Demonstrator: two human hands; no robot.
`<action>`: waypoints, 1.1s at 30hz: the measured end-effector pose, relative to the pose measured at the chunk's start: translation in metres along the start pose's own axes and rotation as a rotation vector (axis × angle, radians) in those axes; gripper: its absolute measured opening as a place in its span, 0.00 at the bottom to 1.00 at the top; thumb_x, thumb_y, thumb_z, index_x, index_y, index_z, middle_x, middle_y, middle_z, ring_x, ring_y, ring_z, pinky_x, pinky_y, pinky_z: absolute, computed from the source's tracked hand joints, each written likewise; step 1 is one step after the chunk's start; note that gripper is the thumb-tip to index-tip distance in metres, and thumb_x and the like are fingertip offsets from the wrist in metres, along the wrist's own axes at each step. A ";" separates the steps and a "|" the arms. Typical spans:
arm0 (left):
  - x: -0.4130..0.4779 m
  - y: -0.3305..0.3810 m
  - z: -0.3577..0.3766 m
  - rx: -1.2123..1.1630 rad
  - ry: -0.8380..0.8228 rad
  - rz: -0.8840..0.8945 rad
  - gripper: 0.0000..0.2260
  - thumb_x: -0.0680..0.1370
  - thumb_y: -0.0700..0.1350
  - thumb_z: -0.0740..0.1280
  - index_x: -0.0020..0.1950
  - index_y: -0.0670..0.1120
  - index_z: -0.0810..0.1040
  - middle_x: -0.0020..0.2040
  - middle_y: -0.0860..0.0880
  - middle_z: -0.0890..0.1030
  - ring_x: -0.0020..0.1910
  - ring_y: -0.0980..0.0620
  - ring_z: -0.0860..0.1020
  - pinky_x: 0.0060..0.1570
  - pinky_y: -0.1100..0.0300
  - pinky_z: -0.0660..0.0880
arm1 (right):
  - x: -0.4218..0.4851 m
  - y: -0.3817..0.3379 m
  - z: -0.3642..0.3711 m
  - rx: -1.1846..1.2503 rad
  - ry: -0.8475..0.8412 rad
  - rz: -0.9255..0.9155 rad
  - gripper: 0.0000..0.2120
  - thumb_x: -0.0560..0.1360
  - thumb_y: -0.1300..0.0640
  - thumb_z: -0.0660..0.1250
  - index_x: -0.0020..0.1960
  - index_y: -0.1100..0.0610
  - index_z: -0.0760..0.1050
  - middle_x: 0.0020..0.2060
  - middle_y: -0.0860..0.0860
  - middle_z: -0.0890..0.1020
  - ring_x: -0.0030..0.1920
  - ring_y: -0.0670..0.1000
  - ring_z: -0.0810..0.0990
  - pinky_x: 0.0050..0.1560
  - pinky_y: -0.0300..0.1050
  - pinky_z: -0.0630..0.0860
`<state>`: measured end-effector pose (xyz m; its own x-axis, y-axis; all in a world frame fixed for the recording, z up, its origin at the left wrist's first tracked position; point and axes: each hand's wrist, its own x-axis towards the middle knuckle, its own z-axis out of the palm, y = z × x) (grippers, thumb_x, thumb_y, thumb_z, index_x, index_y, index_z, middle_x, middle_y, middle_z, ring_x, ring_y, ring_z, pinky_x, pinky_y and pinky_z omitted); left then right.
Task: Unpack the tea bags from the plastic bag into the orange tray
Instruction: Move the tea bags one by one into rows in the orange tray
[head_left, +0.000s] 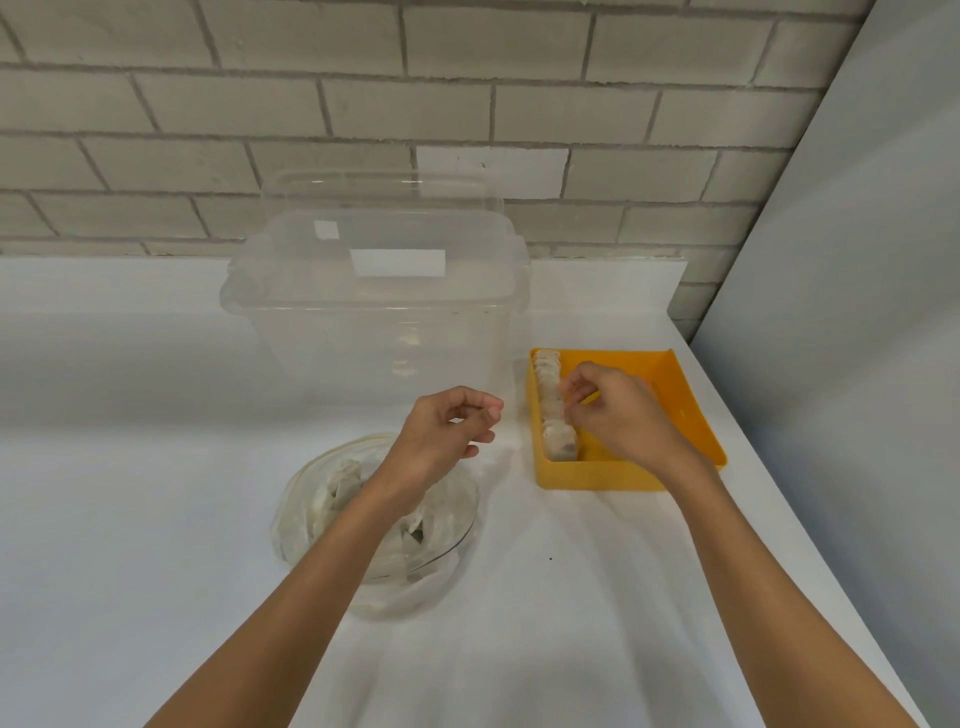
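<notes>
The orange tray (680, 410) sits at the right of the white table, with a row of pale tea bags (553, 410) standing along its left wall. My right hand (618, 410) hovers over that row, fingers curled; whether it pinches a tea bag I cannot tell. A clear plastic bag (332, 499) with several more tea bags lies open on the table at centre. My left hand (447, 431) hangs above the bag's far edge, fingers loosely curled and holding nothing.
A large clear plastic container (374, 306) with a lid stands behind the bag, left of the tray. A brick wall runs along the table's back. The table's right edge passes close beside the tray.
</notes>
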<state>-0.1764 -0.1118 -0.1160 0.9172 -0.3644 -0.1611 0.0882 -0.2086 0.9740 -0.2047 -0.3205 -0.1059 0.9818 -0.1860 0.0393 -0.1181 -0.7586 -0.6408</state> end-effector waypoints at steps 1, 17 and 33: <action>-0.004 0.001 -0.005 0.017 0.006 0.007 0.05 0.77 0.45 0.69 0.50 0.47 0.82 0.51 0.44 0.82 0.46 0.52 0.83 0.50 0.56 0.78 | -0.001 -0.009 0.002 0.024 -0.007 -0.025 0.07 0.73 0.63 0.67 0.50 0.55 0.79 0.44 0.50 0.82 0.46 0.47 0.79 0.46 0.37 0.74; -0.072 -0.045 -0.116 0.495 0.064 0.059 0.12 0.72 0.30 0.68 0.45 0.47 0.83 0.40 0.55 0.83 0.38 0.63 0.79 0.42 0.75 0.72 | -0.044 -0.119 0.120 -0.075 -0.428 -0.125 0.13 0.75 0.52 0.68 0.44 0.63 0.79 0.39 0.57 0.83 0.40 0.56 0.81 0.42 0.50 0.78; -0.081 -0.049 -0.125 0.238 0.022 0.015 0.09 0.76 0.48 0.70 0.56 0.50 0.80 0.45 0.54 0.84 0.45 0.58 0.81 0.50 0.66 0.75 | -0.067 -0.116 0.103 0.802 -0.188 0.200 0.04 0.74 0.61 0.70 0.45 0.61 0.79 0.32 0.52 0.82 0.34 0.48 0.80 0.37 0.39 0.75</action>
<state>-0.2061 0.0411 -0.1304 0.9263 -0.3496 -0.1406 -0.0173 -0.4123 0.9109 -0.2410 -0.1555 -0.1128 0.9704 -0.1090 -0.2154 -0.2205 -0.0369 -0.9747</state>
